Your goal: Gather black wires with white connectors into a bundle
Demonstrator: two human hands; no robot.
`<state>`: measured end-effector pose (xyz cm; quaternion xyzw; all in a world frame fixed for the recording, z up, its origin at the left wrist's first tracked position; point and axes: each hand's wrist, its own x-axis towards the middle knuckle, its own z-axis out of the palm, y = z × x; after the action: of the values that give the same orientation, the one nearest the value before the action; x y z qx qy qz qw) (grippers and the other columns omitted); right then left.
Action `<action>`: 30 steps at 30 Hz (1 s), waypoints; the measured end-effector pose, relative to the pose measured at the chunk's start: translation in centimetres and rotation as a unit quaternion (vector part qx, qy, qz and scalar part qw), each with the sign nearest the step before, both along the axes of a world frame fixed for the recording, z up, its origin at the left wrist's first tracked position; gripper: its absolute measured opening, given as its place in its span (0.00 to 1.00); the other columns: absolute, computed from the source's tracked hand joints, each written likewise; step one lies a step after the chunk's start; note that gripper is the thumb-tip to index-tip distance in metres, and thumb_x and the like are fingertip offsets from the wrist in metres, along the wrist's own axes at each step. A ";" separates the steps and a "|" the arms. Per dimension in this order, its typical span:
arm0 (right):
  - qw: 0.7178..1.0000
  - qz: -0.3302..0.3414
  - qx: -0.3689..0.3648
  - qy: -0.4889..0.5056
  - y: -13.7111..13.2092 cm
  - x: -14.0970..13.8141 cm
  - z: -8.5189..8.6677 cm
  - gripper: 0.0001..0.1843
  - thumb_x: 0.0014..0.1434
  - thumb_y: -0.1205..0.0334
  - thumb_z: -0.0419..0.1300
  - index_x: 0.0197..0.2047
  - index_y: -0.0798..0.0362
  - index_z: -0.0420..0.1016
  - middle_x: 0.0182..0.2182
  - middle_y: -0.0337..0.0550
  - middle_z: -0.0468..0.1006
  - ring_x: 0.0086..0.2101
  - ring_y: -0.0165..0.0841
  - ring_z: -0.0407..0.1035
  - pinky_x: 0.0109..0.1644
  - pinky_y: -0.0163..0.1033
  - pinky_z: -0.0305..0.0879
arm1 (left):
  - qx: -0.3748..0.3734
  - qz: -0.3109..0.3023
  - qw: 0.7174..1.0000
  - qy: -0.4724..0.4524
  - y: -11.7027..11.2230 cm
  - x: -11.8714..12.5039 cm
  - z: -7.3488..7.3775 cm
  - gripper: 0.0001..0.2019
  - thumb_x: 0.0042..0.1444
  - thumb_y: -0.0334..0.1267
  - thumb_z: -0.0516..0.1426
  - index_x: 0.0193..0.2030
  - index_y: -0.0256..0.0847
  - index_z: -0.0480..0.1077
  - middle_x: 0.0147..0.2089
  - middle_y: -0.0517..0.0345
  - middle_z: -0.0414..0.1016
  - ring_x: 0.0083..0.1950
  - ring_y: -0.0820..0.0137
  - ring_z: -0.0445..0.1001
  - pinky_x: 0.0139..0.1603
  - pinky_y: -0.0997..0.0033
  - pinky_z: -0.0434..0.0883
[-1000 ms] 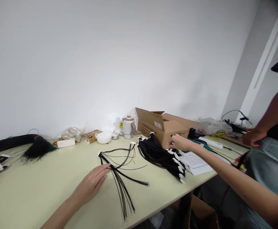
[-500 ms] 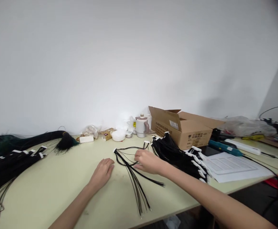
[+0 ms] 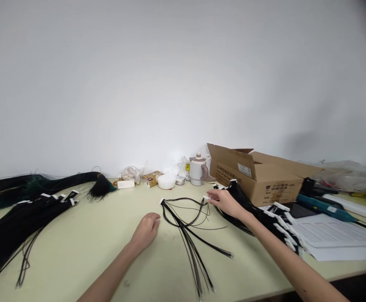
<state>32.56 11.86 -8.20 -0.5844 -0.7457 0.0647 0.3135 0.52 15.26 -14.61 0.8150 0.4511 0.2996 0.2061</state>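
A wiring harness of thin black wires (image 3: 187, 235) lies spread on the table, its loose ends pointing toward me. At its upper left is one white connector (image 3: 162, 201). A second white connector (image 3: 206, 198) sits at the end of a looped branch, and my right hand (image 3: 225, 202) has its thumb and fingers closed on it. Left of the harness, my left hand (image 3: 146, 228) rests on the table with fingers loosely extended, apart from the wires and holding nothing.
Harness piles with white connectors lie left (image 3: 28, 218) and right (image 3: 248, 209). A black wire bundle (image 3: 76, 178) is at the far left. Along the back stand a white bowl (image 3: 166, 181), a lidded mug (image 3: 197, 172) and an open cardboard box (image 3: 277, 188). Printed paper (image 3: 336, 237) lies right.
My right hand has moved from the looped wires to the white connector at the branch's end and closed on it. My left hand stays on the table. The view has shifted left.
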 end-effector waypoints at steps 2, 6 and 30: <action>0.998 -0.008 -0.001 0.054 0.5 0.1 -0.9 0.18 0.51 0.56 0.57 0.42 0.59 0.71 0.39 0.51 0.73 0.37 0.35 0.69 0.44 0.40 0.64 | -0.021 -0.005 1.000 -0.015 -0.2 0.2 0.2 0.18 0.53 0.45 0.45 0.41 0.37 0.69 0.46 0.48 0.69 0.50 0.65 0.65 0.54 0.63 0.58; 0.996 -0.003 -0.003 0.084 1.3 -0.7 -1.6 0.16 0.47 0.55 0.59 0.33 0.60 0.73 0.31 0.48 0.74 0.32 0.35 0.68 0.39 0.40 0.64 | -0.049 0.001 0.998 -0.044 -0.5 0.4 0.7 0.18 0.51 0.46 0.47 0.41 0.38 0.70 0.47 0.49 0.70 0.51 0.64 0.65 0.56 0.63 0.57; 0.936 0.082 0.077 0.333 -3.6 -10.0 4.1 0.21 0.53 0.46 0.53 0.39 0.56 0.62 0.27 0.43 0.71 0.19 0.25 0.61 0.22 0.31 0.59 | -0.463 0.024 0.697 -0.548 -1.2 1.8 2.4 0.10 0.50 0.34 0.55 0.35 0.34 0.57 0.33 0.55 0.70 0.35 0.79 0.72 0.46 0.76 0.70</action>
<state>22.55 8.25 -4.10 -0.4405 -0.6467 0.2232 0.5813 2.29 14.05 -12.25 0.2978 0.3597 0.4513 0.7604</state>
